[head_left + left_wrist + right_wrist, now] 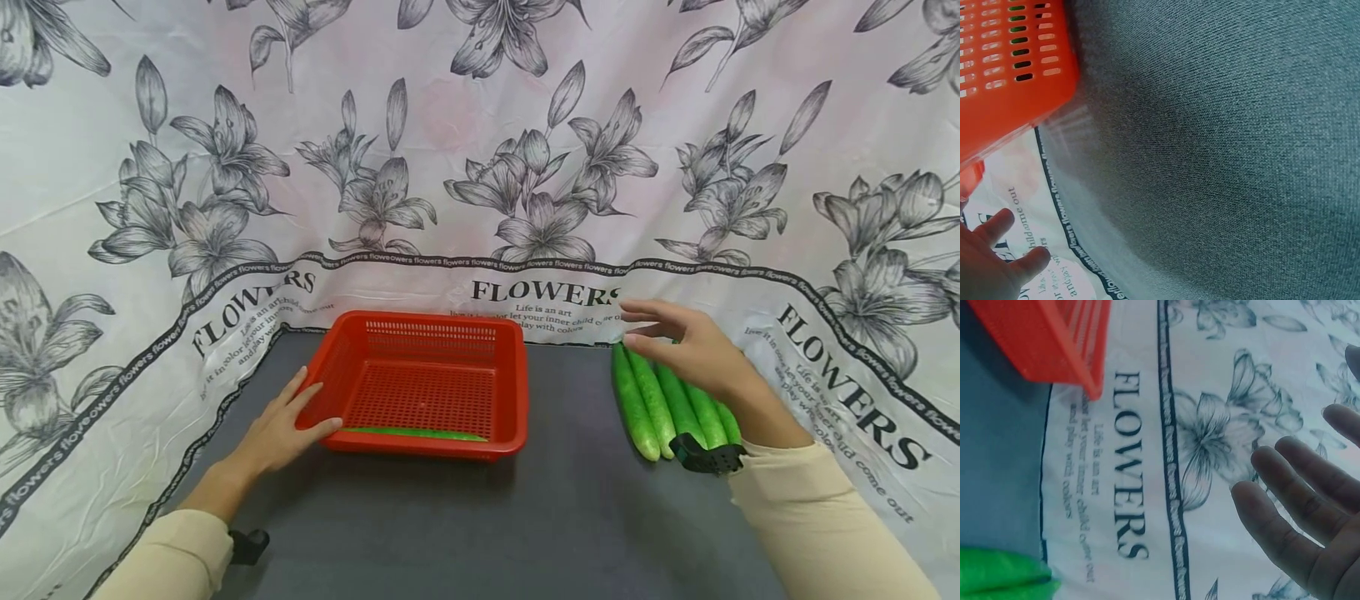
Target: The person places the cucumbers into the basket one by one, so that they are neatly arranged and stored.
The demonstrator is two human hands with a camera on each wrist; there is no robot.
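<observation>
A red plastic basket (517,392) with slotted walls stands on the grey table, left of the middle. Along its near wall lies one cucumber (420,433), mostly hidden by the rim. My left hand (281,429) is at the basket's left side, fingers spread, with the fingertips right at the rim. Over the far end of a row of several green cucumbers (637,400), my right hand (693,350) hovers with loosely bent fingers and holds nothing. Its wrist and forearm hide part of that row. In the right wrist view, the right hand's fingers (1294,500) are apart.
A white cloth (450,217) printed with grey flowers and lettering hangs behind the table and along both sides. The grey tabletop (570,467) runs between the basket and the cucumber row. Each wrist wears a black strap (705,456).
</observation>
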